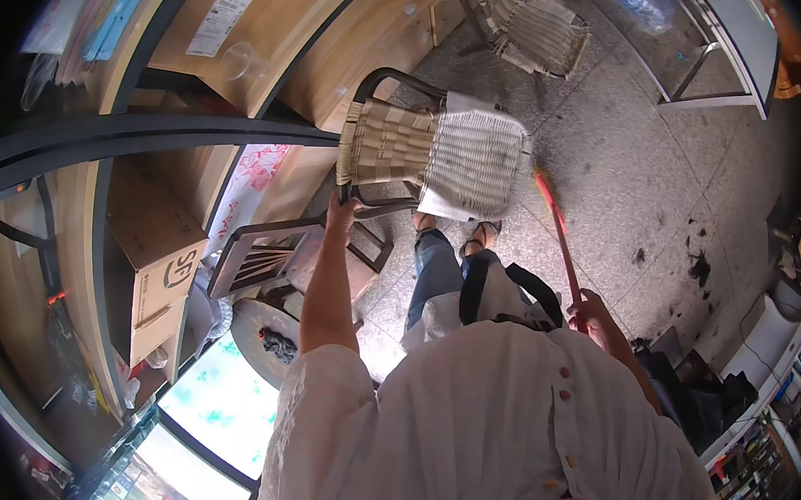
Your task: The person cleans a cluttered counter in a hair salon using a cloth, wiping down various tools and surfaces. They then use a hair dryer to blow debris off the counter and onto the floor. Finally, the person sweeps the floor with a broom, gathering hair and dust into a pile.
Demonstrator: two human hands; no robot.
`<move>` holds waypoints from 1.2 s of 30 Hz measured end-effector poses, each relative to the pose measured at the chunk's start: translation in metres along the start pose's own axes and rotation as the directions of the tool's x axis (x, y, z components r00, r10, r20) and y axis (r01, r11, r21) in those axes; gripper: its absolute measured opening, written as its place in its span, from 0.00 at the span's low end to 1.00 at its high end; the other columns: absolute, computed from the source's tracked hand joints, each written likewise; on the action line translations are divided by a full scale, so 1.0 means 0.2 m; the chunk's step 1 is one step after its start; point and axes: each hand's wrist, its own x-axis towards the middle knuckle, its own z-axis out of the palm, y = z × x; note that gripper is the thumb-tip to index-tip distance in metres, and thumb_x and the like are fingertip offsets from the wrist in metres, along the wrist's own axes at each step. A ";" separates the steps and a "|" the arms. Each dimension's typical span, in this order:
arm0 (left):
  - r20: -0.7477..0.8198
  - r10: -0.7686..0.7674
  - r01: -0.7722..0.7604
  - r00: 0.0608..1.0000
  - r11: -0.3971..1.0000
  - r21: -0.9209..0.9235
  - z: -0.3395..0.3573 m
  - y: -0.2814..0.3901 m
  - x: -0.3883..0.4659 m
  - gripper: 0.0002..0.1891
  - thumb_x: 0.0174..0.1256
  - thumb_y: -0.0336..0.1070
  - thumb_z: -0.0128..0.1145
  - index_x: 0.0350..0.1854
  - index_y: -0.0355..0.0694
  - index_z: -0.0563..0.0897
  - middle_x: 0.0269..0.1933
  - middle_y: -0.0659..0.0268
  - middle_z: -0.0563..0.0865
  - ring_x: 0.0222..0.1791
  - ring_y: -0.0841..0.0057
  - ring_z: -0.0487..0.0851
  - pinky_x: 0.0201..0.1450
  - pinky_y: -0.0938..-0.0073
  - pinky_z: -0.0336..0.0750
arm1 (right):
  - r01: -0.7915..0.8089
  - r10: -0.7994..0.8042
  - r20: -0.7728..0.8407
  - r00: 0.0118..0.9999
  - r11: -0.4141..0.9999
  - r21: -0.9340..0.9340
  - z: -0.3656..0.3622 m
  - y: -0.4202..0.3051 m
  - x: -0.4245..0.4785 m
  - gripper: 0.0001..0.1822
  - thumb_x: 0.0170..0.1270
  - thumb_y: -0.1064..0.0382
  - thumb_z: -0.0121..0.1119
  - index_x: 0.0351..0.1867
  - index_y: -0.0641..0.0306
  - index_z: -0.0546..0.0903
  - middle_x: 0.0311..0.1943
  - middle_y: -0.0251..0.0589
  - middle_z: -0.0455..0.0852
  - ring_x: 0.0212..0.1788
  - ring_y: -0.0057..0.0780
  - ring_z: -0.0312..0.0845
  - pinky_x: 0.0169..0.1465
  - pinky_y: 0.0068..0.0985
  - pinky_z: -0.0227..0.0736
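Observation:
My left hand (342,217) grips the dark frame of a woven wicker armchair (479,156) near its back. A whitish covering lies under or around the chair's seat edge, just ahead of my feet. In my right hand (590,313) is the red handle of a broom (561,236). Its red and yellow head rests on the speckled floor (600,161), to the right of the chair. Part of the broom's bristles is hard to make out.
Clumps of dark hair (699,268) lie on the floor at right. A second wicker chair (538,27) stands farther off. Wooden shelves with a cardboard box (159,264) line the left, beside a wooden chair (265,255) and a round stool (246,328). A glass-topped table (730,21) is at upper right.

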 end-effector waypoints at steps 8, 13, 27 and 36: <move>0.092 -0.138 0.115 0.986 0.970 0.215 0.15 0.45 0.22 0.24 0.49 0.48 0.61 0.49 0.42 0.76 0.43 0.67 0.81 0.44 0.74 0.77 0.51 0.71 0.67 | 0.040 -0.035 -0.031 0.999 0.984 0.172 -0.19 -0.05 -0.09 0.42 0.50 0.73 0.56 0.67 0.62 0.50 0.26 0.45 0.80 0.14 0.26 0.71 0.15 0.20 0.67; 0.212 -0.199 0.176 0.957 0.977 0.123 0.19 0.50 0.12 0.17 0.48 0.43 0.59 0.41 0.44 0.78 0.36 0.68 0.80 0.37 0.76 0.77 0.45 0.74 0.69 | 0.067 -0.171 0.145 0.975 0.839 0.540 -0.06 -0.27 -0.24 0.33 0.58 0.67 0.51 0.66 0.54 0.55 0.34 0.45 0.78 0.19 0.21 0.71 0.22 0.15 0.70; 0.320 0.293 -0.432 0.901 0.676 0.597 1.33 0.50 -1.02 0.55 0.45 0.58 0.62 0.66 0.26 0.45 0.62 0.37 0.57 0.63 0.46 0.57 0.65 0.60 0.55 | 0.342 -0.496 0.204 0.844 0.792 0.506 0.08 -0.63 0.10 0.16 0.61 0.69 0.53 0.51 0.71 0.72 0.35 0.38 0.73 0.35 0.27 0.72 0.46 0.20 0.72; 0.331 0.377 -0.498 0.865 0.719 0.484 1.70 0.40 -1.27 0.60 0.38 0.53 0.68 0.64 0.22 0.42 0.61 0.37 0.52 0.62 0.42 0.56 0.55 0.56 0.68 | 0.117 -0.326 0.306 0.894 0.831 0.544 0.07 -0.87 -0.35 0.16 0.61 0.63 0.56 0.49 0.65 0.72 0.31 0.36 0.77 0.27 0.17 0.75 0.25 0.09 0.71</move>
